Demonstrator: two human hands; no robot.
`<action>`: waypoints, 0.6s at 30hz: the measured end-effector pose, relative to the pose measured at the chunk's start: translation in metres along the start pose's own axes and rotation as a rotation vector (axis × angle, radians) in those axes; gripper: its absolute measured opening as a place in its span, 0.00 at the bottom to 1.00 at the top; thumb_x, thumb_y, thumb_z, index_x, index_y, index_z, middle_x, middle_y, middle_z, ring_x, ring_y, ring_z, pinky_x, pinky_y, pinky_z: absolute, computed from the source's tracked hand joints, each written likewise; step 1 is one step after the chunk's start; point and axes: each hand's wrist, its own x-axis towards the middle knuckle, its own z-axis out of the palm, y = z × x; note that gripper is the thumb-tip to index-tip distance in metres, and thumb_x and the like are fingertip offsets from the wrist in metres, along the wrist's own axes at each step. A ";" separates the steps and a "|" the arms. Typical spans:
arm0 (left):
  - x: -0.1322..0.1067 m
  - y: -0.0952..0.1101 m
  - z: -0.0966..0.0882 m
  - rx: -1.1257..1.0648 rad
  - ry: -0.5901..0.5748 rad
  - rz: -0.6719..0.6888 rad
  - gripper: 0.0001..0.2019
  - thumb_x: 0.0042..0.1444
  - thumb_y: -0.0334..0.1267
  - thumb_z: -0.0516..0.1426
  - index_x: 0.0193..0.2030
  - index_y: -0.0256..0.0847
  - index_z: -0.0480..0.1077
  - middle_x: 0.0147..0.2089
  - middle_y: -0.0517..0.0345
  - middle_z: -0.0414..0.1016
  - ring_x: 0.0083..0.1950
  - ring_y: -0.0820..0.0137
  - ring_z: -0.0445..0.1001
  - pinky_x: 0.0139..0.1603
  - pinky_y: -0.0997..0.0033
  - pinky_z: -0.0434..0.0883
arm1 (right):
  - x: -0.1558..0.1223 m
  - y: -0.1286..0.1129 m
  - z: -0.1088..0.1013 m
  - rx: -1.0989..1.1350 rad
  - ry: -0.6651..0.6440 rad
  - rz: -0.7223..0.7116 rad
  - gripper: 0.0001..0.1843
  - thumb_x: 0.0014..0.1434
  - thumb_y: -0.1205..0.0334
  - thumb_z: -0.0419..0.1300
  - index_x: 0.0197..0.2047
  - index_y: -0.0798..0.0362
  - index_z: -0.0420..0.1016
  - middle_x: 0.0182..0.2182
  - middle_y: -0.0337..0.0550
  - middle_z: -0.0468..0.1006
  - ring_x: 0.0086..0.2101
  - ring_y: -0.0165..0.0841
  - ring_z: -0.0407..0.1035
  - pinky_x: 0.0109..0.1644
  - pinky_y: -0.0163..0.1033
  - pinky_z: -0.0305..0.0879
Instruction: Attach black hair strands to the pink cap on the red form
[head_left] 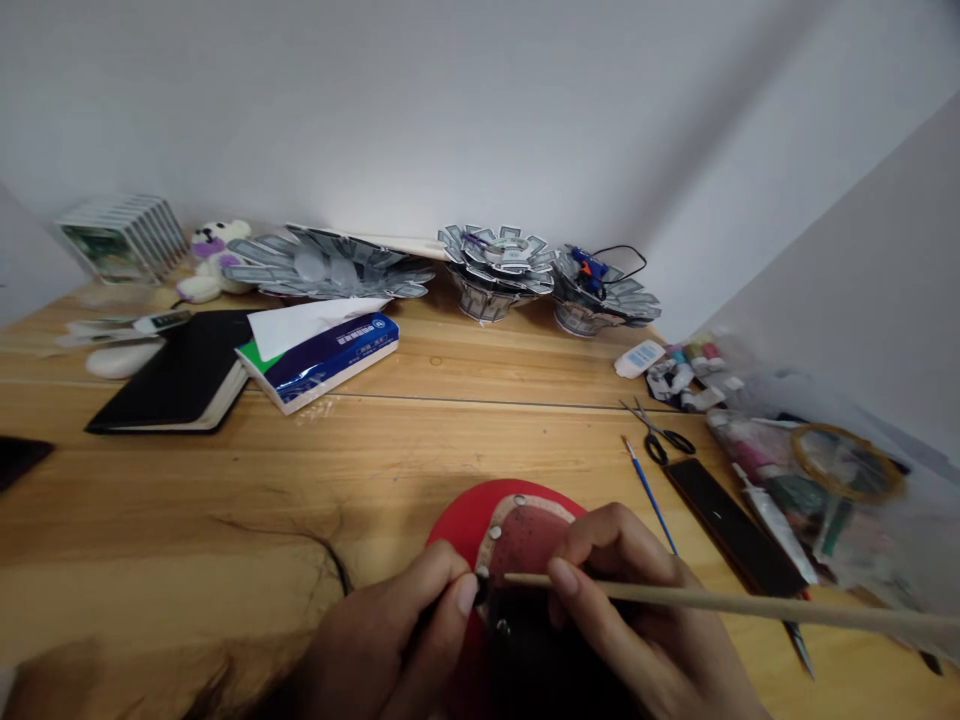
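Two hands on one red piece [469, 520] at the table's [225, 480] near edge.
Your left hand [390, 640] pinches it steady; your right hand [637, 610] is clamped on a stick [750, 603], tip at the seam.

Bare table [465, 440] ahead, scissors [660, 436], blue brush [649, 494] crowding right

A pale, knotted wooden plank tabletop [465, 440] fills the room's corner. Plain white plastered walls [420, 110] meet around two o'clock, the right one slanting nearer. Soft light brightens the wall at twelve o'clock; the boards gleam slightly at centre.
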 end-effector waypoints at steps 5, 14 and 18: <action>0.008 0.010 0.007 0.036 -0.082 -0.086 0.17 0.68 0.46 0.41 0.33 0.45 0.64 0.30 0.62 0.72 0.33 0.68 0.73 0.34 0.72 0.66 | -0.001 0.000 -0.001 0.047 -0.028 -0.024 0.09 0.69 0.64 0.57 0.34 0.47 0.68 0.26 0.32 0.75 0.25 0.26 0.68 0.28 0.25 0.65; 0.015 0.013 0.005 0.173 -0.109 -0.111 0.15 0.65 0.46 0.40 0.30 0.45 0.59 0.27 0.64 0.66 0.29 0.68 0.67 0.31 0.70 0.57 | 0.003 -0.003 0.000 0.104 -0.023 -0.028 0.10 0.69 0.61 0.57 0.34 0.48 0.68 0.25 0.32 0.72 0.24 0.26 0.67 0.26 0.27 0.64; 0.018 0.010 0.005 0.241 -0.117 -0.114 0.14 0.64 0.45 0.41 0.31 0.45 0.60 0.27 0.63 0.68 0.29 0.68 0.67 0.30 0.69 0.54 | 0.003 -0.003 0.000 0.120 -0.030 -0.012 0.09 0.68 0.65 0.57 0.34 0.48 0.68 0.25 0.31 0.71 0.25 0.25 0.66 0.27 0.26 0.62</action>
